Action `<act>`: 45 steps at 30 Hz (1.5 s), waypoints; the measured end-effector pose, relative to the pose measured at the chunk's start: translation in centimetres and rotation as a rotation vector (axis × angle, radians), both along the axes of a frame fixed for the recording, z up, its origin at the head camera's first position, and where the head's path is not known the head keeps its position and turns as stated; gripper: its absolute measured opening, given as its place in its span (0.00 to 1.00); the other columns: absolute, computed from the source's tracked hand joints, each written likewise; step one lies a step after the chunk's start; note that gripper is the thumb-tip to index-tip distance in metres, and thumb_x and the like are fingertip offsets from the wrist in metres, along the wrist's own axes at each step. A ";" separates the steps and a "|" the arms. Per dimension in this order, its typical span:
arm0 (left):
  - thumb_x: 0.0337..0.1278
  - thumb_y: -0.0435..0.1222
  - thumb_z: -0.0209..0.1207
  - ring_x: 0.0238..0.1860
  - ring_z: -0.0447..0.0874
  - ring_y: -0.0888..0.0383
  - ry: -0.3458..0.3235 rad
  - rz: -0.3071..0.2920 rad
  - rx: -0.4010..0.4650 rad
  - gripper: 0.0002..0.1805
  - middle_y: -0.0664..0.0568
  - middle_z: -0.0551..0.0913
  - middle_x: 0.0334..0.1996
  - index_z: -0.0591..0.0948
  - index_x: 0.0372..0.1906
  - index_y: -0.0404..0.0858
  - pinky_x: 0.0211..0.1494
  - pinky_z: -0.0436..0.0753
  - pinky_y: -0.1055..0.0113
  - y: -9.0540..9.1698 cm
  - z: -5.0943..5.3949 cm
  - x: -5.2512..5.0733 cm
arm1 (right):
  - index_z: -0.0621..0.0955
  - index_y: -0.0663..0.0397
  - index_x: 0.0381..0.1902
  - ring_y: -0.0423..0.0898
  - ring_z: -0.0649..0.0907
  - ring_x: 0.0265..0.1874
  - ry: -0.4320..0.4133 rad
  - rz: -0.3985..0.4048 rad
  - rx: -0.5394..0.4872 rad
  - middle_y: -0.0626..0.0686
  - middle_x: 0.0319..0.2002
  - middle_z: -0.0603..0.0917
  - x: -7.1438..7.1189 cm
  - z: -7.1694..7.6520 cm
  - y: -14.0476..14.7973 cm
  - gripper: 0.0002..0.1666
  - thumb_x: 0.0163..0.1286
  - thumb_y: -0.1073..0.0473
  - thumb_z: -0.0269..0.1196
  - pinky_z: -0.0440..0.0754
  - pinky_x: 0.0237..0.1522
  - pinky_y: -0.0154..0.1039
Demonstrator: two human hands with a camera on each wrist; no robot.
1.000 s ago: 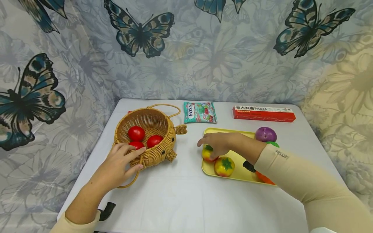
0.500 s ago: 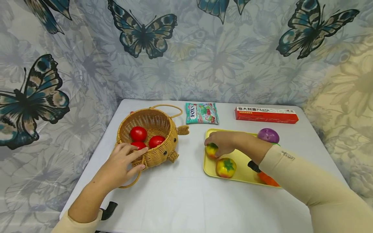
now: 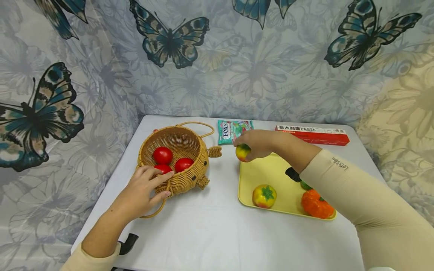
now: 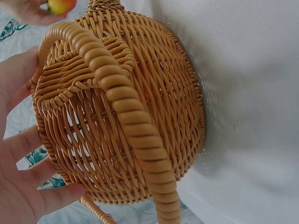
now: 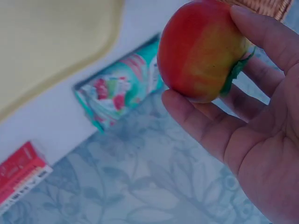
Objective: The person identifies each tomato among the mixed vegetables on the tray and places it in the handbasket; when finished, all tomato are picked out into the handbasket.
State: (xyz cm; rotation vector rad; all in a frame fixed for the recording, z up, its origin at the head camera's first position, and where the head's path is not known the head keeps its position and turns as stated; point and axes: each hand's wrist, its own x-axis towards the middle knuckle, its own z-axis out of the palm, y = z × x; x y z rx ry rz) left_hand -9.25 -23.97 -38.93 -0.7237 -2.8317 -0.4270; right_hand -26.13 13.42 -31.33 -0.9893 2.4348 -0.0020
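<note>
My right hand (image 3: 255, 145) holds a red-and-yellow toy persimmon (image 5: 201, 51) with a green leafy top, above the far left part of the yellow tray (image 3: 247, 177). Thumb and fingers pinch its sides in the right wrist view. Another persimmon (image 3: 264, 196) lies at the tray's near left. My left hand (image 3: 140, 190) rests on the rim of a woven basket (image 3: 184, 180), fingers spread and fairly straight. Several red, smooth, round things, among them one (image 3: 162, 155) near the middle, lie inside it. Its wicker handle (image 4: 135, 121) crosses the left wrist view.
Behind the tray lie a green FOX'S candy bag (image 3: 228, 131), partly hidden by my right hand, and a red pasta box (image 3: 325, 138). An orange pumpkin (image 3: 317, 204) sits at the tray's near right, beside a green thing (image 3: 305, 185) half covered by my sleeve.
My right hand took hold of the far persimmon and raised it off the tray, away from me. The left hand has stayed on the basket.
</note>
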 end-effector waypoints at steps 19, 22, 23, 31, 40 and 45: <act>0.58 0.48 0.72 0.61 0.70 0.45 0.017 -0.019 0.008 0.32 0.48 0.80 0.54 0.80 0.68 0.51 0.60 0.78 0.45 0.3 -0.2 -0.2 | 0.72 0.41 0.73 0.48 0.75 0.57 0.107 0.131 -0.081 0.50 0.64 0.73 -1.0 5.3 -12.1 0.35 0.71 0.52 0.68 0.78 0.61 0.44; 0.58 0.49 0.72 0.61 0.70 0.45 0.019 -0.017 0.009 0.32 0.49 0.80 0.54 0.80 0.68 0.51 0.60 0.78 0.45 0.3 -0.2 -0.2 | 0.72 0.40 0.73 0.46 0.75 0.57 0.112 0.173 -0.089 0.49 0.64 0.73 -0.6 4.7 -14.2 0.34 0.71 0.52 0.68 0.78 0.62 0.42; 0.58 0.49 0.72 0.61 0.70 0.45 0.017 -0.017 0.010 0.32 0.49 0.80 0.54 0.80 0.68 0.51 0.60 0.78 0.45 0.3 -0.2 -0.2 | 0.72 0.40 0.73 0.45 0.74 0.56 0.108 0.189 -0.093 0.49 0.65 0.73 -0.4 4.4 -14.9 0.34 0.72 0.53 0.68 0.77 0.62 0.42; 0.58 0.49 0.72 0.61 0.70 0.45 0.012 -0.018 0.008 0.31 0.49 0.80 0.53 0.80 0.68 0.52 0.60 0.78 0.46 0.3 -0.1 -0.2 | 0.70 0.41 0.74 0.47 0.75 0.62 0.056 0.201 -0.065 0.53 0.72 0.68 0.2 0.3 -18.4 0.33 0.75 0.51 0.64 0.75 0.66 0.42; 0.58 0.49 0.72 0.62 0.70 0.45 0.017 -0.004 0.011 0.31 0.49 0.80 0.53 0.80 0.68 0.53 0.61 0.78 0.46 0.2 -0.2 -0.2 | 0.67 0.40 0.77 0.56 0.66 0.76 0.067 0.143 -0.026 0.57 0.80 0.57 -0.5 -2.9 -20.3 0.35 0.77 0.50 0.61 0.66 0.76 0.52; 0.58 0.49 0.72 0.62 0.70 0.44 0.020 0.007 0.012 0.31 0.49 0.80 0.53 0.80 0.67 0.53 0.61 0.78 0.45 0.0 -0.3 -0.1 | 0.63 0.39 0.79 0.56 0.64 0.77 0.093 0.129 0.001 0.57 0.81 0.56 -0.4 -3.1 -20.9 0.38 0.76 0.51 0.62 0.65 0.76 0.53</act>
